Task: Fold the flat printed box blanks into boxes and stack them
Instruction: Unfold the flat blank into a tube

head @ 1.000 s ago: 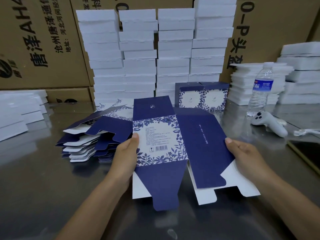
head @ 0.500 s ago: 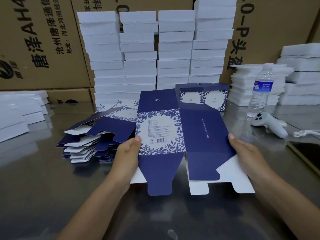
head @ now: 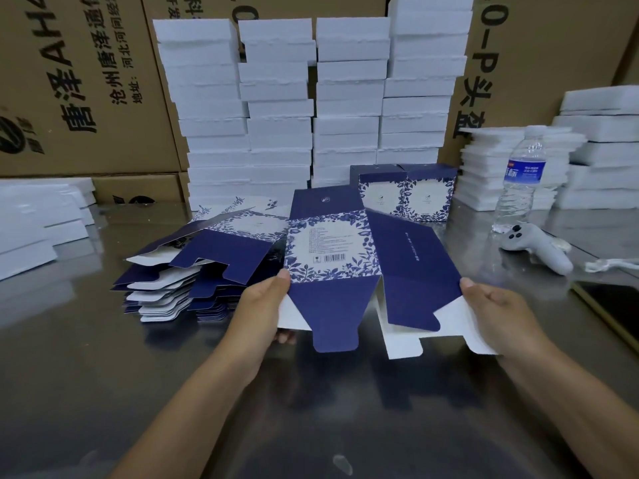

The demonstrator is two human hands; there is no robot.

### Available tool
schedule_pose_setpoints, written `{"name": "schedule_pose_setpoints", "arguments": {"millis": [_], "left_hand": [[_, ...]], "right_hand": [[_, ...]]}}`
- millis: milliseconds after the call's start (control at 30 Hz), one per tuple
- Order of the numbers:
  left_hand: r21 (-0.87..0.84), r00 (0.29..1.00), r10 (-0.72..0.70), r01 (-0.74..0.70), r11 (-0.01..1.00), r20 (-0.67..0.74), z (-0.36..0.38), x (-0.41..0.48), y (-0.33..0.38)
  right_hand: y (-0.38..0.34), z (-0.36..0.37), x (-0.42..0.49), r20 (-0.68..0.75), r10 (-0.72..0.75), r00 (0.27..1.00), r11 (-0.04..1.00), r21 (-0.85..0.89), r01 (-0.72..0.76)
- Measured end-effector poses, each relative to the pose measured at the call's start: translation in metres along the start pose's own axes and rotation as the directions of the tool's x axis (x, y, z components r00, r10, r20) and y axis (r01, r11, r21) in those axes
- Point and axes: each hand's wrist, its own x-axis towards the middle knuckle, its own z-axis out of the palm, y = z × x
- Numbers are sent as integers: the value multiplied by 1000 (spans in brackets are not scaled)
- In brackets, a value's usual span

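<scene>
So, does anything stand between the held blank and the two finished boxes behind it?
Nothing visible does. The held blank is just before the finished boxes; the pile of blanks lies left, the water bottle right.

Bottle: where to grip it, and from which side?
Wrap the bottle at its label, coming from the near side. It stands upright. Foam stacks crowd close behind it, and the controller lies low by its base, so label height looks clear.
</scene>
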Motion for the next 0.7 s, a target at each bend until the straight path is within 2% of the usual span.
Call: {"name": "schedule_pose_setpoints", "arguments": {"millis": [167, 267, 333, 400, 467, 533, 600, 700], "left_hand": [[54, 1000, 22, -22, 998, -7, -4, 2, 0], [-11, 1000, -11, 11, 1000, 29, -3, 1, 1], [-94, 996, -63, 69, 993, 58, -1, -1, 2], [-129, 993, -85, 95, 987, 81, -1, 0, 2], [-152, 991, -93, 108, 982, 101, 0, 0, 2], [-188, 986, -100, 125, 974, 137, 0, 1, 1], [-226, 984, -77, 113, 968, 163, 2, 2, 0], [-116, 975, 46, -21, 993, 219, 4, 2, -5]], "right_hand": [[9, 3, 4, -25, -18, 1000, 998, -53, 17], [11, 7, 5, -78, -205, 976, 964, -190, 188], [13, 8, 2, 23, -262, 965, 944, -200, 261], [13, 10, -3, 205, -250, 946, 937, -196, 290], [17, 10, -7, 396, -195, 897, 926, -226, 301], [19, 8, -8, 521, -159, 839, 861, -343, 376], [21, 8, -8, 559, -165, 812, 809, -395, 436], [20, 10, -9, 530, -226, 817, 864, -278, 420]]}}
